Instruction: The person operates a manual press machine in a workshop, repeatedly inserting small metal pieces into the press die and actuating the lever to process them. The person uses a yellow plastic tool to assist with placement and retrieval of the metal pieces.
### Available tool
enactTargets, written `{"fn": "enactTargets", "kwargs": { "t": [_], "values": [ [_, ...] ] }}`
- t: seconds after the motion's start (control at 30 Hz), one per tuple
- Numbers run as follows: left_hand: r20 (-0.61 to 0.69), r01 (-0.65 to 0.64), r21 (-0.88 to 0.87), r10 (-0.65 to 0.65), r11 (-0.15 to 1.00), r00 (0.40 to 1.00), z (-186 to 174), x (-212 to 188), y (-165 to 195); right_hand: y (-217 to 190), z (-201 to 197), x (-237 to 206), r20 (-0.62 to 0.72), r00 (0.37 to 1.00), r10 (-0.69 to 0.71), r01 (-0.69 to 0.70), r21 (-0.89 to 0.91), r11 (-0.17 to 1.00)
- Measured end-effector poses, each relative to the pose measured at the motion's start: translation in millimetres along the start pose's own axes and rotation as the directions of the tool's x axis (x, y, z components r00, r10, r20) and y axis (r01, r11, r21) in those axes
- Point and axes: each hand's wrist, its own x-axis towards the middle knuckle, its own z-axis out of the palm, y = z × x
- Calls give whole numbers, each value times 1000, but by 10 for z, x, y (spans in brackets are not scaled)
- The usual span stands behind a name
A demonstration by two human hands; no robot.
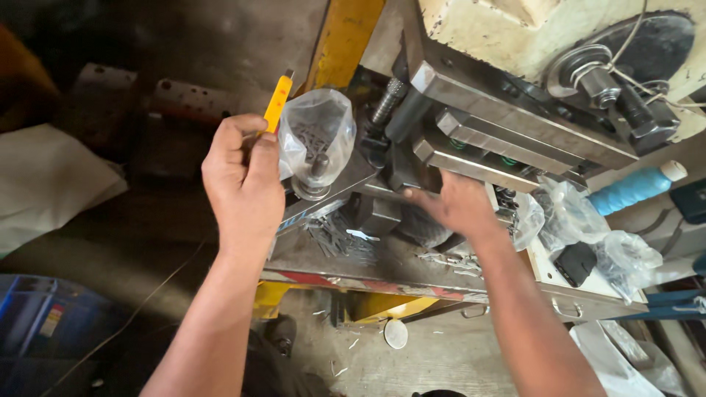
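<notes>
Head view: left hand grips a yellow-handled tool; right hand reaches into the press die.
Right fingers, loosely curled and holding nothing visible, lie just under the steel blocks and could be pinched; metal clippings beside them could cut.

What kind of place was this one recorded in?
Most likely a small metalworking workshop: a heavy steel press-like machine on a yellow frame, loose metal pieces on its bed, and a gritty concrete floor.
</notes>
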Motion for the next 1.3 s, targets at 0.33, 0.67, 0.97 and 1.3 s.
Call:
{"fn": "enactTargets", "kwargs": {
  "t": [0.33, 0.67, 0.97, 1.3],
  "values": [
    [17, -51, 44, 50, 998, 999, 2, -5, -29, -118, -86, -62, -78, 984, -158, 170, 193, 966],
    [16, -35, 72, 34, 997, 999, 2, -16, -12, -254, 76, -334, -589, 676, -442, 515, -50, 856],
    [27, -60, 68, 58, 996, 998, 1, -20, -9, -432, 145, -236, -596, 782, -182, 336, 158, 929],
    [46, -27, 20, 26, 999, 999, -3, -14, -8, -393, 319, -70, -600, 798, -60, 66, -13, 998]
  ]
}}
